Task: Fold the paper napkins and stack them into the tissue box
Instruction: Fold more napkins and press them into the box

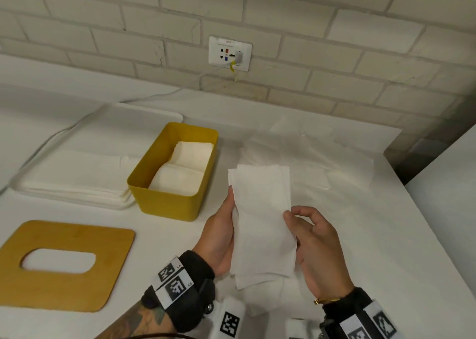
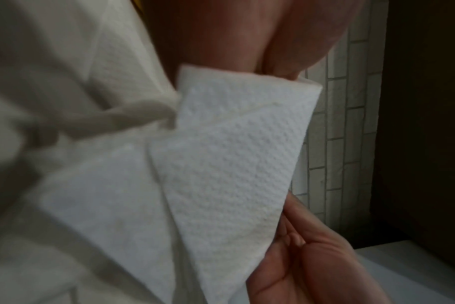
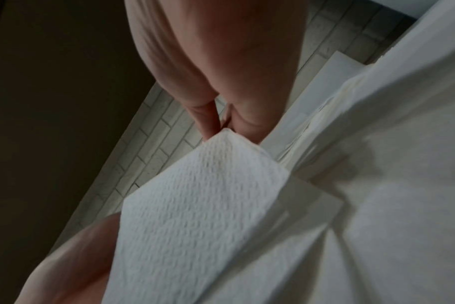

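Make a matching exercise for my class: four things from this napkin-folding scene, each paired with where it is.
Things:
1. long napkin
2. yellow box
3. wooden lid
4. tray of napkins

Places:
a. flat on the table, nearest the left arm
b. left of the box
c. held between both hands
d. beside the tray, folded napkins inside

Pairs: 1-c, 2-d, 3-a, 4-b

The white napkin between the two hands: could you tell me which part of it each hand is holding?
The folded napkin is held by its long edges: left hand along the left edge, right hand pinching the right edge.
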Available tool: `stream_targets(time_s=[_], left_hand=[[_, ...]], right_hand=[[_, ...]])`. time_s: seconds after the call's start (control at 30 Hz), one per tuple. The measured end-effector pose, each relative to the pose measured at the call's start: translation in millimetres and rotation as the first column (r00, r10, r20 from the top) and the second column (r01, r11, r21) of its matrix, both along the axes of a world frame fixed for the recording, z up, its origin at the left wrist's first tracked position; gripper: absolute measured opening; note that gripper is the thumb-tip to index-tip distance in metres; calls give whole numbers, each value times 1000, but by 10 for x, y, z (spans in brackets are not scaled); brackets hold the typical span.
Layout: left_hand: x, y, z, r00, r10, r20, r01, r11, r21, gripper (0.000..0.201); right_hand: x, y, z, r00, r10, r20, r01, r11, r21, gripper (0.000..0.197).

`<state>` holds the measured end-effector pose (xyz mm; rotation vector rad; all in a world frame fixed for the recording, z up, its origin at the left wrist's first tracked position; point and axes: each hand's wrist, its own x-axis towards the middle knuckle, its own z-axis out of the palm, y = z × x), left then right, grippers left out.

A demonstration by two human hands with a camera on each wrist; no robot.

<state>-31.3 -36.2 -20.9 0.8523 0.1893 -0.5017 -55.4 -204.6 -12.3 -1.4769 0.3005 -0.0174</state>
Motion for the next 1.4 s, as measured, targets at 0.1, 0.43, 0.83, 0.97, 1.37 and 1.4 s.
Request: stream_targets(time_s=[0.1,0.43,0.83,0.97,1.37,1.4], left_hand=[[18,17,-38,1000,-2,5,2,1000,-11,70],[46,21,-85,997,6,76,-9,999,43,58],[18,12,-92,989,2,151,-19,994,111,28],[4,11,-50,983,-5,181,-15,994,109,45],[48,91,-2,995,11,101,-29,983,182,29],[53,103,-4,995,18,93,-34,984,173,29]], right_hand=[[23,26,-47,1000,11,-4,-11,999,-35,2],[41,-18,-60,999,41,29,-33,970,-242,7],[38,-1,-83,989,121,80,-89,941,-328,21],[96,30,-3,989,142,46,-114,917,-383,23],[213,-12,-25,993,118,5,-111,942,-318,12],[217,-30,-21,993,119,-4,-114,945,-306,11]])
